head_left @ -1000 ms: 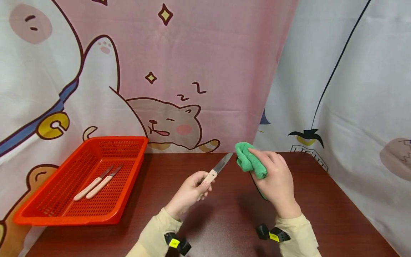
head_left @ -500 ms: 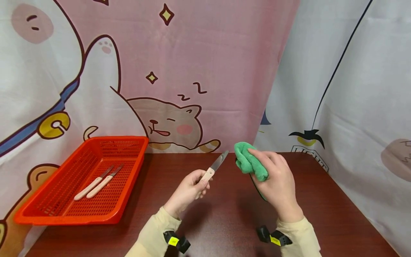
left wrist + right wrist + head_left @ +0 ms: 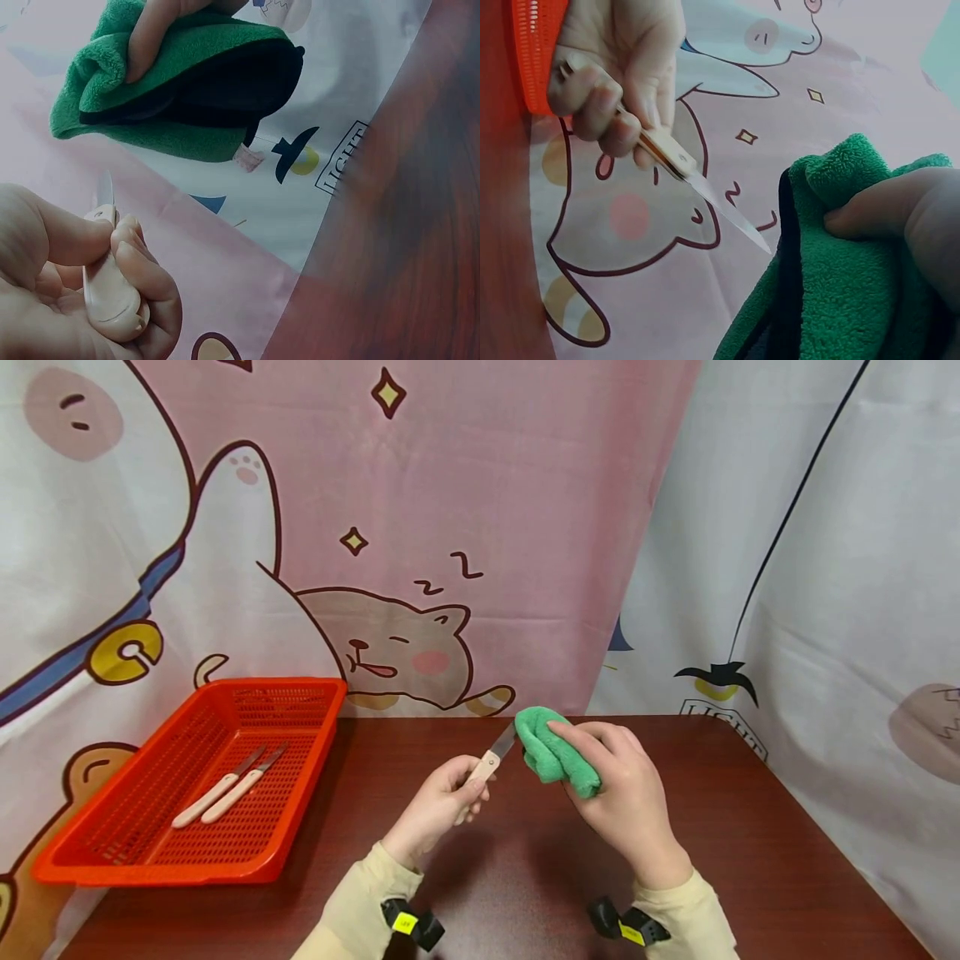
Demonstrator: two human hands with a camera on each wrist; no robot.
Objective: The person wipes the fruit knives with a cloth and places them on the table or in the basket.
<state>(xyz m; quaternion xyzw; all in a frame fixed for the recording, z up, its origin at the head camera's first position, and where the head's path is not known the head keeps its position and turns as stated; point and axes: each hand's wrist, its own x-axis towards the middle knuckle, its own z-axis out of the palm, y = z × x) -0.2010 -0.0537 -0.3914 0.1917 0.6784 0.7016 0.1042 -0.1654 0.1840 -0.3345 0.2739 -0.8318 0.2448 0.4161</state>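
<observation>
A small folding knife [image 3: 486, 767] with a cream handle and an unfolded steel blade points up and to the right. My left hand [image 3: 438, 806] grips its handle, fingers curled round it in the left wrist view. My right hand [image 3: 626, 802] pinches a folded green cloth [image 3: 551, 750] with a dark edge. In the head view the cloth overlaps the blade's tip. The right wrist view shows the blade [image 3: 727, 214] with its tip close by the cloth's dark edge; whether they touch I cannot tell. Both hands are held above the table.
An orange-red plastic basket [image 3: 300, 802] stands at the left of the dark wooden table [image 3: 510, 893]. Two more cream-handled knives [image 3: 228, 789] lie inside it with blades out. A printed curtain [image 3: 525, 527] hangs behind the table and along its right side.
My right hand has brought the cloth left and slightly down, from apart to over the knife's tip. The left hand, with the knife, shifted slightly left at first, then stayed put.
</observation>
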